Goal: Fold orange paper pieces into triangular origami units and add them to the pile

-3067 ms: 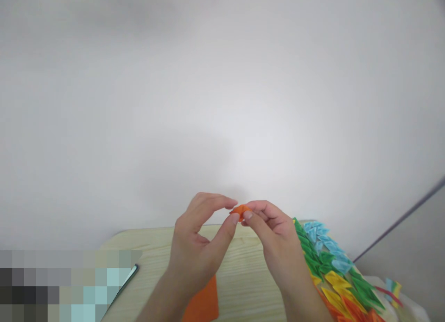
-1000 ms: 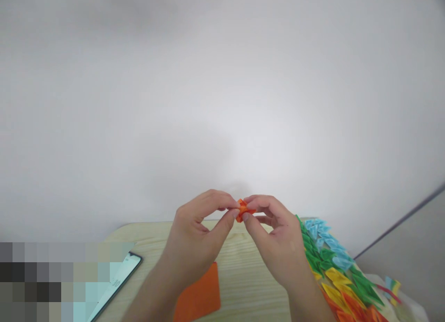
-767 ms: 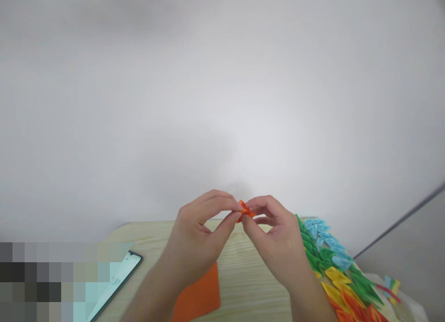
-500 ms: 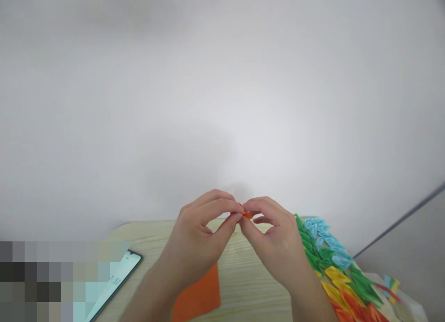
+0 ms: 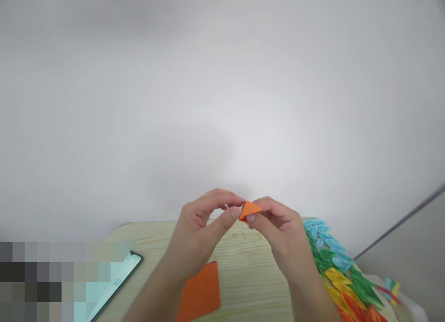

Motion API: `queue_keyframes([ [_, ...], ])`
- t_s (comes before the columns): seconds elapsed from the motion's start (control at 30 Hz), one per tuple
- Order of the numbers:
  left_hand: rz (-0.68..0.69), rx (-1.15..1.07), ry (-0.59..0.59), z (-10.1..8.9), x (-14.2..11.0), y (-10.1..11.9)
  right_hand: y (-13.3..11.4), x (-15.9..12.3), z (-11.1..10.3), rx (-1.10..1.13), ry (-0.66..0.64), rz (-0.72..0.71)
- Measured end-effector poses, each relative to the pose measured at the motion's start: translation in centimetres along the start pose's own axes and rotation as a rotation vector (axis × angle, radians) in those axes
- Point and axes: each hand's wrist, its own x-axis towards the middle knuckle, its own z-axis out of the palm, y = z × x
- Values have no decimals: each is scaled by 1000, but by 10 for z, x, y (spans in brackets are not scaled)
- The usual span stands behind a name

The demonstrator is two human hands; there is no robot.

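Between my fingertips, above the far edge of the table, is a small folded piece of orange origami paper (image 5: 249,208) with a pointed, triangular face. My right hand (image 5: 283,229) pinches it from the right, thumb in front and fingers behind. My left hand (image 5: 201,234) meets its left side with thumb and fingertips; the thumb and index finger are bent round its edge. Partly under my left forearm lies orange origami paper (image 5: 203,292), flat and square-cornered, on the pale wood-grain table (image 5: 253,280).
Several folded paper pieces, light blue (image 5: 318,229), green (image 5: 365,287), yellow (image 5: 337,278) and orange (image 5: 352,306), lie along the table's right side. A phone (image 5: 118,285) rests at the left, partly covered by a blurred patch. A white wall (image 5: 222,104) stands behind.
The orange paper has turned in my fingers: its opened, ruffled form earlier now shows a flat triangular face. My hands have drawn slightly apart, and more of the paper shows.
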Motion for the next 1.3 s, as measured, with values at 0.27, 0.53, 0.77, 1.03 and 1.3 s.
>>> queue_keyframes([
  [0.27, 8, 19, 24, 6, -3, -4, -1, 0, 4, -44, 35, -57],
  [0.53, -8, 54, -11, 7, -4, -1, 3, 1, 5, -110, 60, -116],
  [0.77, -57, 27, 11, 7, -4, -4, 4, 4, 4, -125, 29, -115],
  [1.03, -74, 34, 1, 9, -2, 2, 6, 0, 9, -124, 92, -112],
  [1.3, -89, 35, 25, 9, 0, -1, 3, 1, 7, -67, -36, -144],
])
